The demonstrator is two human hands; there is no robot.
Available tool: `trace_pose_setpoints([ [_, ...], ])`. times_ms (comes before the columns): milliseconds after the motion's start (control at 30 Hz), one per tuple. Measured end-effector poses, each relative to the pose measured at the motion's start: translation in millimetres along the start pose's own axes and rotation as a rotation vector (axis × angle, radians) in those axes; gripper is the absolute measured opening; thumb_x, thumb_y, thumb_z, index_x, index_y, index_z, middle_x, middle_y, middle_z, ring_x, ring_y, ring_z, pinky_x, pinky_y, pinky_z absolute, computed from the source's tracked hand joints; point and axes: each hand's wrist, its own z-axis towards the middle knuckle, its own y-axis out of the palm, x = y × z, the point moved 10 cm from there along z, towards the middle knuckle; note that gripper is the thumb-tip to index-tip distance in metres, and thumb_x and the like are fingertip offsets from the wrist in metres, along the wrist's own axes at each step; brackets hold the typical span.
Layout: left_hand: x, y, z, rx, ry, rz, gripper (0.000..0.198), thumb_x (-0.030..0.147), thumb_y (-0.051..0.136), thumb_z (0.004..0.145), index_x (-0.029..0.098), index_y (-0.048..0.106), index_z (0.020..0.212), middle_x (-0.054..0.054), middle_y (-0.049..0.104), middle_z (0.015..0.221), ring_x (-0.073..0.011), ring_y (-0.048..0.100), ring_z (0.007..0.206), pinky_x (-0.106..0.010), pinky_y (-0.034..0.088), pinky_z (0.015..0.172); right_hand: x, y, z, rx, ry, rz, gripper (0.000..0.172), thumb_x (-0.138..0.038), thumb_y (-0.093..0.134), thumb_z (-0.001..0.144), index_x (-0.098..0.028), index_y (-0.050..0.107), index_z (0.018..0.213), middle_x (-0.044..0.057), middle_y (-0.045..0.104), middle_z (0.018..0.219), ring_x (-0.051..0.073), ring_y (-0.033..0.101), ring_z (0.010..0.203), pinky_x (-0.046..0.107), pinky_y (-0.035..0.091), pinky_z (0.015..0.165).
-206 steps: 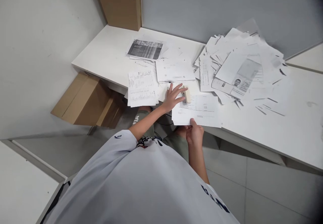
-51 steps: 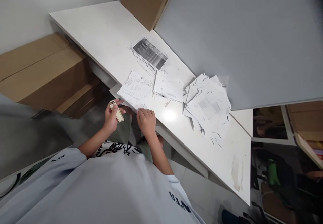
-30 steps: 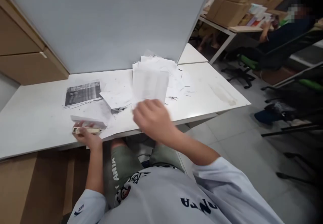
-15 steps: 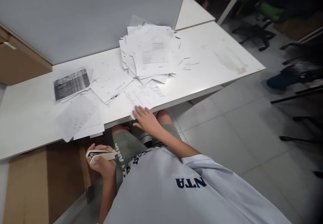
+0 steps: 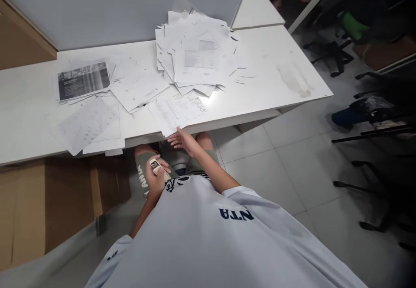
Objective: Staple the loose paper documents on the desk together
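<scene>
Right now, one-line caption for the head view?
Left hand grips a beige stapler below the white desk; open right hand beside a printed sheet by a paper pile.

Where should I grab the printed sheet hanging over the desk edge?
Pinch the printed sheet by its corner overhanging the desk, coming from your side with your right hand: it sticks out past the edge, so fingers can likely slip underneath.

"What is around me?"

"A long white desk [image 5: 276,63] by a gray wall [image 5: 113,11]."

"And down low?"

"Big pale floor tiles [image 5: 260,166], a brown cardboard box [image 5: 65,201], and black rolling chairs [image 5: 328,50] on my right."
</scene>
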Motion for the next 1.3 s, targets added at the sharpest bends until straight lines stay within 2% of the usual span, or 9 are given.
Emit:
trace_pose_setpoints([
  [233, -14, 5.5, -17, -0.154, -0.064, 0.122, 0.050, 0.052, 0.071, 0.078, 0.019, 0.055, 0.111, 0.001, 0.064, 0.075, -0.0089, 0.057, 0.051, -0.022, 0.045, 0.052, -3, 14, 14, -0.009, -0.077, 0.020, 0.032, -0.033, 0.050, 0.097, -0.013, 0.070, 0.081, 0.009, 0.077, 0.090, 0.009, 0.063, 0.061, 0.018, 0.049, 0.056],
  [500, -14, 4.5, -13, -0.165, -0.059, 0.122, 0.042, 0.045, 0.068, 0.082, 0.020, 0.055, 0.113, 0.002, 0.063, 0.077, -0.0090, 0.056, 0.053, -0.022, 0.044, 0.053, 10, 23, 22, -0.050, -0.004, 0.103, 0.027, -0.034, 0.055, 0.095, -0.014, 0.067, 0.082, 0.010, 0.078, 0.093, 0.013, 0.070, 0.072, 0.023, 0.054, 0.064],
  [733, -24, 1.7, -16, -0.148, -0.130, 0.144, 0.043, 0.048, 0.067, 0.081, 0.020, 0.054, 0.111, 0.002, 0.062, 0.077, -0.0094, 0.056, 0.055, -0.024, 0.045, 0.056, 9, 25, 19, -0.005, -0.102, 0.166, 0.019, -0.029, 0.060, 0.090, -0.016, 0.063, 0.077, 0.009, 0.078, 0.089, 0.012, 0.070, 0.068, 0.020, 0.053, 0.062],
  [933, -27, 6.3, -16, -0.162, -0.160, 0.129, 0.045, 0.050, 0.066, 0.082, 0.020, 0.053, 0.113, 0.002, 0.061, 0.078, -0.0092, 0.055, 0.056, -0.023, 0.044, 0.057, 28, 36, 6, -0.029, -0.145, 0.189, 0.020, -0.035, 0.065, 0.086, -0.016, 0.064, 0.078, 0.009, 0.078, 0.090, 0.013, 0.071, 0.072, 0.021, 0.053, 0.061],
  [1033, -24, 8.8, -16, -0.202, -0.158, 0.175, 0.050, 0.053, 0.068, 0.079, 0.019, 0.054, 0.113, 0.001, 0.062, 0.079, -0.0100, 0.054, 0.059, -0.024, 0.043, 0.059, 36, 30, 8, 0.008, -0.150, 0.218, 0.023, -0.038, 0.071, 0.081, -0.017, 0.063, 0.077, 0.004, 0.075, 0.083, 0.015, 0.072, 0.075, 0.022, 0.054, 0.062],
  [1200, -18, 18.1, -23, -0.371, -0.159, 0.273, 0.051, 0.047, 0.072, 0.077, 0.019, 0.057, 0.117, -0.001, 0.066, 0.084, -0.0120, 0.057, 0.066, -0.026, 0.045, 0.065, 33, 17, 19, 0.056, -0.165, 0.230, 0.021, -0.032, 0.075, 0.076, -0.018, 0.060, 0.070, 0.000, 0.069, 0.068, 0.015, 0.070, 0.071, 0.024, 0.055, 0.065],
  [1300, -16, 16.3, -23, -0.366, -0.151, 0.275, 0.048, 0.045, 0.072, 0.077, 0.019, 0.059, 0.116, -0.002, 0.067, 0.083, -0.0133, 0.059, 0.068, -0.027, 0.045, 0.066, 28, 13, 20, 0.083, -0.182, 0.207, 0.019, -0.030, 0.075, 0.076, -0.019, 0.061, 0.071, -0.001, 0.068, 0.066, 0.014, 0.067, 0.068, 0.026, 0.056, 0.068],
])
